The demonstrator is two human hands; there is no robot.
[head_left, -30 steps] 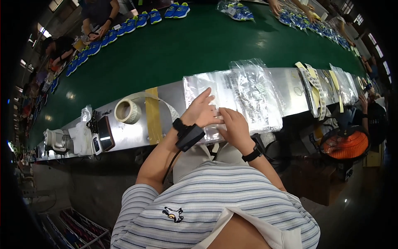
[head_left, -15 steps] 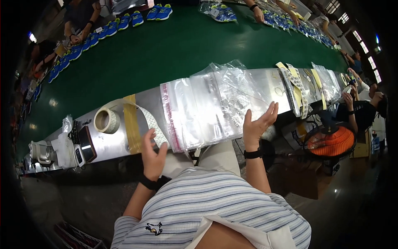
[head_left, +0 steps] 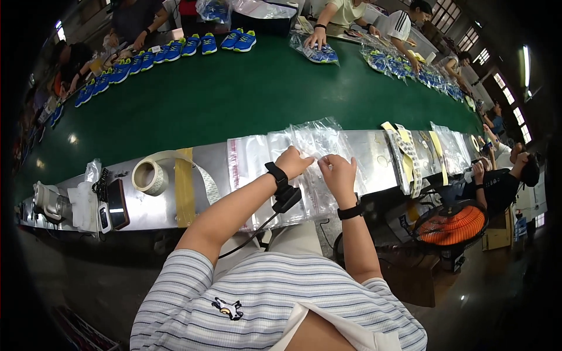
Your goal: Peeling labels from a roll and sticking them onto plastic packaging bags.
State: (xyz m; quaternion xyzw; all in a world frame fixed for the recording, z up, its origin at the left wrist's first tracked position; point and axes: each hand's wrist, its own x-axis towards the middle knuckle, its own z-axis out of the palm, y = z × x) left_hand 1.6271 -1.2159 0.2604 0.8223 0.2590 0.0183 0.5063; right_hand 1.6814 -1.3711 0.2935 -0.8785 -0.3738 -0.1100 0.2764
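Observation:
Clear plastic bags (head_left: pixel 253 153) lie stacked and overlapping on the metal ledge in front of me, the left part of the pile edged with a red strip. Over the pile, a loose, crinkled plastic bag (head_left: pixel 324 133) spreads past the ledge's far edge. My left hand (head_left: pixel 293 162) reaches across to it, its thumb and fingers closed on the film. Close beside it on the right, my right hand (head_left: pixel 340 176) pinches the same bag, fingertips almost meeting the left ones. The exact bit of film between the fingers is hard to make out.
Left of the bags are a sticker roll (head_left: pixel 150 177), brown tape (head_left: pixel 185 190) and a phone (head_left: pixel 117 203). Sticker strips (head_left: pixel 404 153) lie to the right. Blue shoes (head_left: pixel 170 51) line the green belt's (head_left: pixel 222 96) far side, where co-workers handle them. An orange fan (head_left: pixel 452 225) stands lower right.
Both hands, earlier apart with fingers spread, have come together over the bags and closed on the film. Across the belt, a co-worker's hand now rests on a bagged pair of shoes.

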